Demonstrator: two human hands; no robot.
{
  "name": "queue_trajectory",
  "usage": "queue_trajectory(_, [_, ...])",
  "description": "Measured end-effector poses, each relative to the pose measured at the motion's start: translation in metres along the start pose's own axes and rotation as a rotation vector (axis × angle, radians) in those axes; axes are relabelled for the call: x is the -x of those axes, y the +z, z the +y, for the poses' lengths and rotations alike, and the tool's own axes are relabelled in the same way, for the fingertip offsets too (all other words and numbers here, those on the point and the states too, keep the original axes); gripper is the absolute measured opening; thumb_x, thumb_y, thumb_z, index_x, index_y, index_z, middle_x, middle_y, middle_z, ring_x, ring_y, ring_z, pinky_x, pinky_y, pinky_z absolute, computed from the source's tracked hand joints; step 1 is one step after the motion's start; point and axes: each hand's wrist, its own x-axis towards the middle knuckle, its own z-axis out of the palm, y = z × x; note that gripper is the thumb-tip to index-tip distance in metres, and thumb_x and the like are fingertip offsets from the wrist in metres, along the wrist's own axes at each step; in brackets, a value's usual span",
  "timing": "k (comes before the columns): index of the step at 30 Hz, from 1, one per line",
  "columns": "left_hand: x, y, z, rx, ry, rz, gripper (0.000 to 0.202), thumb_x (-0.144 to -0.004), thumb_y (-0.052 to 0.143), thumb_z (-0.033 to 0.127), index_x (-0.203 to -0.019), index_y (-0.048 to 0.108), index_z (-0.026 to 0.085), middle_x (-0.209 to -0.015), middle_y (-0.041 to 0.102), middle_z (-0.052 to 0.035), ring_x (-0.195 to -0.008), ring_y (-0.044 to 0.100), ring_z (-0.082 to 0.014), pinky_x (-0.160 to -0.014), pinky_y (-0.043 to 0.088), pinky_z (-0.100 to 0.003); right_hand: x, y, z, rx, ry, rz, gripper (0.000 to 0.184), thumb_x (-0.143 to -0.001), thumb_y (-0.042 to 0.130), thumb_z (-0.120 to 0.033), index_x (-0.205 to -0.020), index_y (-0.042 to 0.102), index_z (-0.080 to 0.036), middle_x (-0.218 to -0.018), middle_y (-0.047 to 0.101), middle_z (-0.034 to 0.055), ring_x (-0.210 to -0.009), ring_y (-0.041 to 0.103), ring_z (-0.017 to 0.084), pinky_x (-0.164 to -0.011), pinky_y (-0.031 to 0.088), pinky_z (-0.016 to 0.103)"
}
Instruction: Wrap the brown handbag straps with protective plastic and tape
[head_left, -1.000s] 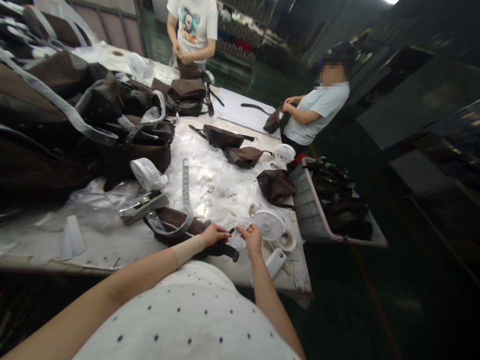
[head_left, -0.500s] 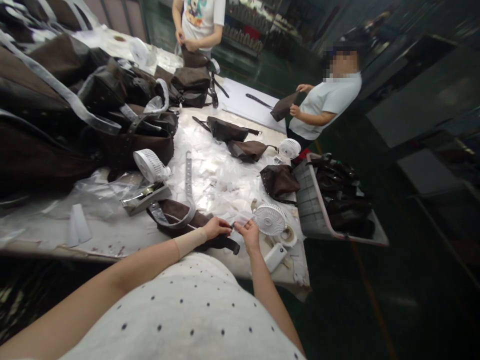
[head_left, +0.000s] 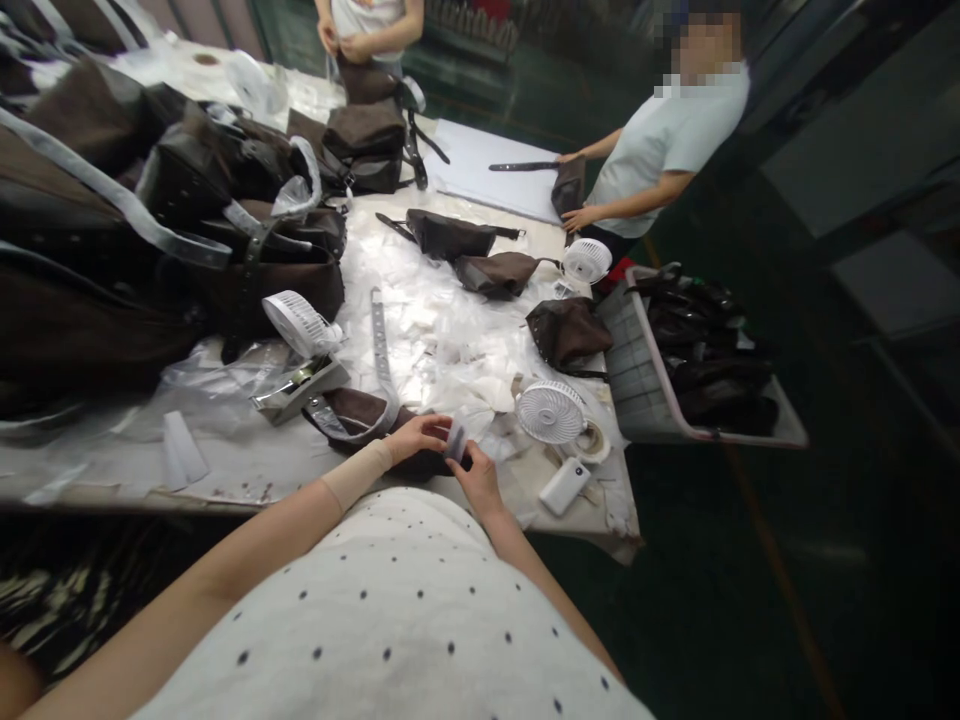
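My left hand (head_left: 418, 437), with a beige wrap (head_left: 354, 476) on the wrist, and my right hand (head_left: 477, 482) meet at the table's near edge. Between them stands a small pale strip (head_left: 454, 441), pinched by both hands as far as I can see. Under my left hand lies a dark brown leather bag (head_left: 427, 463) with a grey eyeleted strap (head_left: 383, 353) running away across the table. A small white fan (head_left: 550, 412), a tape roll (head_left: 594, 442) and a white power bank (head_left: 564, 486) sit just right of my right hand.
Plastic scraps (head_left: 427, 340) cover the table, with loose brown bags on them and a large dark pile (head_left: 112, 280) at left. A pink-rimmed grey crate (head_left: 626, 370) of dark bags stands at right. Co-workers stand beyond the table, one (head_left: 660, 160) handling a bag and strap.
My hands have come closer together and the pale strip now stands up between them. The whole view has tilted, and the co-worker at right has laid a dark strap flat on the white board.
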Motion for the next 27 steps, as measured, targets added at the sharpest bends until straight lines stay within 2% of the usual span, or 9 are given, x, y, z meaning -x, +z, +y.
queue_trajectory(4, [0.001,0.005,-0.010,-0.056,0.044,-0.034,0.052,-0.056,0.085,0.025,-0.103,0.067,0.012,-0.096,0.070,-0.0099,-0.094,0.064,-0.0234,-0.091,0.046,-0.040,0.010,0.010,0.000,0.142,-0.149,0.023,0.019,-0.077,0.064,-0.022,-0.096,0.063,-0.023,-0.098,0.070,0.0051,-0.094,0.061,0.026,-0.087,0.043,0.043])
queue_trajectory(9, [-0.004,0.009,-0.015,-0.151,0.110,-0.040,0.042,-0.057,0.085,0.034,-0.090,0.070,0.012,-0.091,0.070,-0.0103,-0.087,0.065,-0.0231,-0.084,0.050,-0.038,0.012,0.009,0.006,0.166,-0.109,0.145,0.019,-0.077,0.066,-0.025,-0.095,0.062,-0.021,-0.098,0.067,0.0071,-0.095,0.056,0.026,-0.085,0.043,0.042])
queue_trajectory(13, [-0.002,0.009,-0.009,-0.314,0.202,-0.075,0.027,-0.062,0.082,0.032,-0.077,0.073,0.012,-0.093,0.070,-0.0114,-0.093,0.064,-0.0242,-0.090,0.049,-0.038,0.016,0.003,0.013,0.039,-0.151,0.157,0.011,-0.077,0.067,-0.024,-0.086,0.061,-0.021,-0.095,0.064,0.0069,-0.094,0.056,0.024,-0.085,0.045,0.039])
queue_trajectory(16, [0.004,0.005,-0.005,-0.383,0.171,-0.084,0.030,-0.059,0.082,0.025,-0.085,0.073,0.013,-0.098,0.070,-0.0115,-0.094,0.064,-0.0238,-0.089,0.049,-0.037,0.021,0.002,0.015,0.028,-0.178,0.152,0.006,-0.078,0.065,-0.020,-0.074,0.061,-0.022,-0.096,0.062,0.0073,-0.096,0.056,0.024,-0.088,0.044,0.041])
queue_trajectory(18, [0.010,0.000,-0.001,-0.371,0.082,0.026,0.040,-0.057,0.081,0.020,-0.095,0.070,0.013,-0.099,0.070,-0.0109,-0.087,0.065,-0.0219,-0.083,0.051,-0.036,0.023,0.003,0.017,0.054,-0.189,0.155,0.008,-0.078,0.064,-0.016,-0.073,0.061,-0.022,-0.097,0.062,0.0076,-0.097,0.056,0.024,-0.089,0.043,0.042])
queue_trajectory(21, [0.019,-0.008,0.008,-0.309,-0.205,0.220,0.031,-0.067,0.075,0.031,-0.091,0.066,0.012,-0.083,0.071,-0.0099,-0.069,0.066,-0.0204,-0.069,0.053,-0.035,0.025,0.004,0.018,0.098,-0.220,0.151,0.011,-0.075,0.063,-0.011,-0.072,0.062,-0.021,-0.100,0.061,0.0084,-0.098,0.055,0.025,-0.090,0.043,0.043])
queue_trajectory(23, [0.021,-0.010,0.015,-0.273,-0.427,0.207,0.036,-0.076,0.065,0.047,-0.082,0.066,0.011,-0.073,0.070,-0.0113,-0.065,0.066,-0.0229,-0.063,0.052,-0.035,0.024,0.006,0.020,0.114,-0.239,0.146,0.012,-0.074,0.062,-0.009,-0.072,0.061,-0.022,-0.103,0.060,0.0090,-0.099,0.054,0.025,-0.091,0.044,0.044])
queue_trajectory(25, [0.020,-0.008,0.018,-0.267,-0.588,0.105,0.050,-0.077,0.058,0.059,-0.076,0.067,0.011,-0.071,0.070,-0.0138,-0.065,0.066,-0.0246,-0.060,0.052,-0.034,0.024,0.007,0.021,0.113,-0.244,0.146,0.013,-0.074,0.061,-0.009,-0.072,0.060,-0.022,-0.104,0.059,0.0091,-0.100,0.054,0.025,-0.092,0.044,0.044])
queue_trajectory(27, [0.016,-0.002,0.012,-0.293,-0.630,0.025,0.052,-0.072,0.062,0.062,-0.069,0.069,0.011,-0.066,0.068,-0.0130,-0.059,0.062,-0.0233,-0.055,0.049,-0.033,0.024,0.007,0.021,0.103,-0.240,0.151,0.014,-0.073,0.061,-0.008,-0.071,0.059,-0.022,-0.102,0.059,0.0090,-0.101,0.054,0.025,-0.092,0.045,0.044])
